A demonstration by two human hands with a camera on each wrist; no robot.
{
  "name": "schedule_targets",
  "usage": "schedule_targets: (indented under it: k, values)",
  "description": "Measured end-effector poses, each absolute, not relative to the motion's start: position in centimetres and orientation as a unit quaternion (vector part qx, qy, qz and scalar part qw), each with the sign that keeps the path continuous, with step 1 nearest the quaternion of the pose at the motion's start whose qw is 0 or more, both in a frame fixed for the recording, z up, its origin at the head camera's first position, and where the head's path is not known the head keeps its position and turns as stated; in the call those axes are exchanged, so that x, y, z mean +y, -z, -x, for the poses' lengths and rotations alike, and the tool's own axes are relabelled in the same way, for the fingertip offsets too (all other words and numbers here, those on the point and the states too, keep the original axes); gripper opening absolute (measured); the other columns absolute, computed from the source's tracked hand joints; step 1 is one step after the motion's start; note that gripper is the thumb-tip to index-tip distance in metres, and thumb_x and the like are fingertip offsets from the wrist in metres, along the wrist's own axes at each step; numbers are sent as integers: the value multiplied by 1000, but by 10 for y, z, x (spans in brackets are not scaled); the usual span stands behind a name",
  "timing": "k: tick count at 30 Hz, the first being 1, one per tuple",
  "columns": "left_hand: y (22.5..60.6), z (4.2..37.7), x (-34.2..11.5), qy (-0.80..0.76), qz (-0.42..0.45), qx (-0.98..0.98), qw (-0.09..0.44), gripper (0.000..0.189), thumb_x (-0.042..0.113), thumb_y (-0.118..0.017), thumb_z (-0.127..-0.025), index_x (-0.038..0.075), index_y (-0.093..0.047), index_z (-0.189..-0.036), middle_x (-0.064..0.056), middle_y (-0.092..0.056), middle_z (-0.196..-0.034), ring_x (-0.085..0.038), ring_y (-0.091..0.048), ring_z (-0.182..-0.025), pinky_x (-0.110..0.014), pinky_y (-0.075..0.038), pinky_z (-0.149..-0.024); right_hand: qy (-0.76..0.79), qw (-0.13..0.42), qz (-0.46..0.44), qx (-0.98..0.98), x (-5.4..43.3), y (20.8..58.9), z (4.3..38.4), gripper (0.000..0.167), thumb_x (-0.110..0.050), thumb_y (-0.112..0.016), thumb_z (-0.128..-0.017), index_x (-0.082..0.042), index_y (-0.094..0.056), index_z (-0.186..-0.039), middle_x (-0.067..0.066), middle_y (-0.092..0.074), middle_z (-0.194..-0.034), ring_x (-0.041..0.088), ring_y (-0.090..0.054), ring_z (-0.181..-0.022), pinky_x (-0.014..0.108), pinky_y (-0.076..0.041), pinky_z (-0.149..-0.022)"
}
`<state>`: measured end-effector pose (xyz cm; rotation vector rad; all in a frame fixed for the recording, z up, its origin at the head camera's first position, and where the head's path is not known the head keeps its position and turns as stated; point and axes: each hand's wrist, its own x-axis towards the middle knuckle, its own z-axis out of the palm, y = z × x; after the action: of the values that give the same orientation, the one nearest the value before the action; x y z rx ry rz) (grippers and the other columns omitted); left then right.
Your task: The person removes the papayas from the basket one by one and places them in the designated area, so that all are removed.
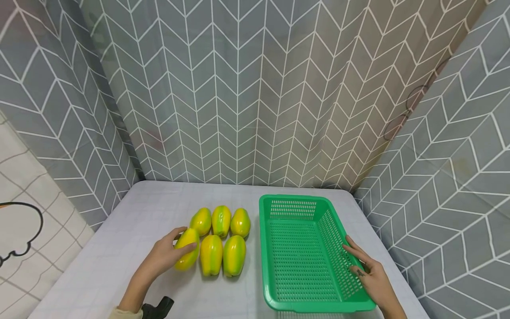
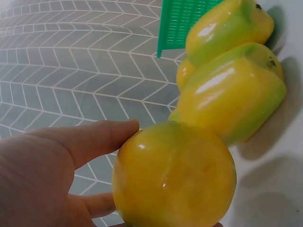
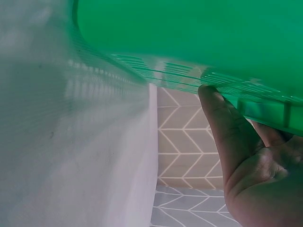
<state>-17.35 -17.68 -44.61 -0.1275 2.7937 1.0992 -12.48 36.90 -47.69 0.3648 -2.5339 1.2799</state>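
My left hand (image 1: 165, 252) grips a yellow-green papaya (image 1: 186, 249) at the left end of the front row, thumb on its near side and fingers on the far side. In the left wrist view this papaya (image 2: 175, 175) shows its rounded end, close to the table. Two more papayas stand beside it in front, one in the middle (image 1: 211, 255) and one on the right (image 1: 234, 256). Three others, such as the middle one (image 1: 221, 220), form the back row. My right hand (image 1: 372, 277) holds the right rim of a green plastic basket (image 1: 264, 266), its fingers partly hidden in the right wrist view.
A white cloth covers the table (image 1: 139, 208). The perforated basket sits right of the papayas, with nothing inside. Grey patterned curtains (image 1: 239, 88) hang behind and along the sides. A black object (image 1: 157, 308) lies by the left wrist.
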Motion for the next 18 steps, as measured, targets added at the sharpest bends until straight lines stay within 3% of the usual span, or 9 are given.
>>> schedule_targets:
  k: [3, 6, 8, 10, 11, 14, 15, 17, 18]
  values:
    - [449, 173, -177, -365, 48, 927, 70, 85, 55, -69, -97, 3, -43, -158, -35, -46, -158, -59, -48, -141, -71, -52, -102, -441, 139, -126, -878, 369, 477, 124, 47, -6, -65, -102, 1, -59, -148, 2, -46, -168, -28, -30, -139, 75, -37, -102]
    - [453, 174, -176, -364, 51, 927, 69, 84, 54, -69, -97, 2, -43, -158, -36, -46, -158, -60, -48, -140, -71, -53, -101, -441, 140, -127, -877, 370, 477, 125, 47, -6, -66, -101, 1, -59, -147, 2, -46, -168, -28, -31, -140, 42, -52, -112]
    - [456, 174, -177, -364, 52, 927, 70, 85, 55, -69, -97, 1, -44, -157, -36, -46, -157, -60, -49, -140, -72, -53, -101, -443, 142, -129, -876, 370, 478, 126, 47, -6, -67, -101, 1, -59, -147, -1, -46, -168, -27, -32, -140, 13, -48, -108]
    - [459, 175, -177, -364, 54, 927, 74, 85, 55, -69, -97, 1, -44, -157, -37, -46, -157, -60, -49, -139, -72, -53, -101, -448, 145, -132, -872, 371, 479, 127, 47, -4, -67, -100, 2, -60, -146, -5, -47, -167, -27, -33, -140, 3, -41, -103]
    - [460, 175, -178, -363, 56, 927, 77, 86, 56, -69, -96, 0, -44, -157, -37, -46, -156, -60, -49, -139, -72, -53, -101, -446, 147, -133, -873, 371, 479, 127, 47, -4, -67, -100, 2, -60, -146, -8, -47, -167, -27, -33, -140, 11, -47, -106]
    - [465, 176, -178, -368, 63, 924, 84, 87, 57, -69, -96, 0, -44, -157, -38, -46, -156, -60, -49, -139, -72, -52, -102, -444, 149, -131, -874, 370, 479, 127, 47, -3, -68, -99, 2, -61, -146, -9, -47, -166, -26, -34, -140, 13, -48, -106]
    - [466, 176, -178, -369, 65, 923, 86, 87, 56, -69, -96, 0, -43, -157, -38, -46, -156, -60, -48, -140, -72, -52, -102, -443, 150, -130, -874, 370, 478, 128, 47, -3, -68, -99, 2, -61, -145, -10, -48, -165, -26, -34, -140, 24, -53, -108]
    - [468, 177, -178, -370, 66, 922, 89, 88, 57, -70, -95, 0, -44, -156, -39, -46, -155, -60, -48, -139, -72, -52, -102, -440, 149, -129, -876, 370, 478, 127, 47, -3, -68, -99, 1, -61, -146, -11, -47, -165, -27, -34, -140, 24, -53, -108]
    - [469, 177, -177, -373, 67, 921, 91, 87, 57, -69, -95, 0, -43, -157, -38, -46, -156, -60, -48, -140, -71, -52, -102, -443, 149, -129, -874, 370, 478, 127, 48, -3, -68, -99, 1, -61, -146, -11, -47, -166, -27, -34, -140, 12, -48, -106]
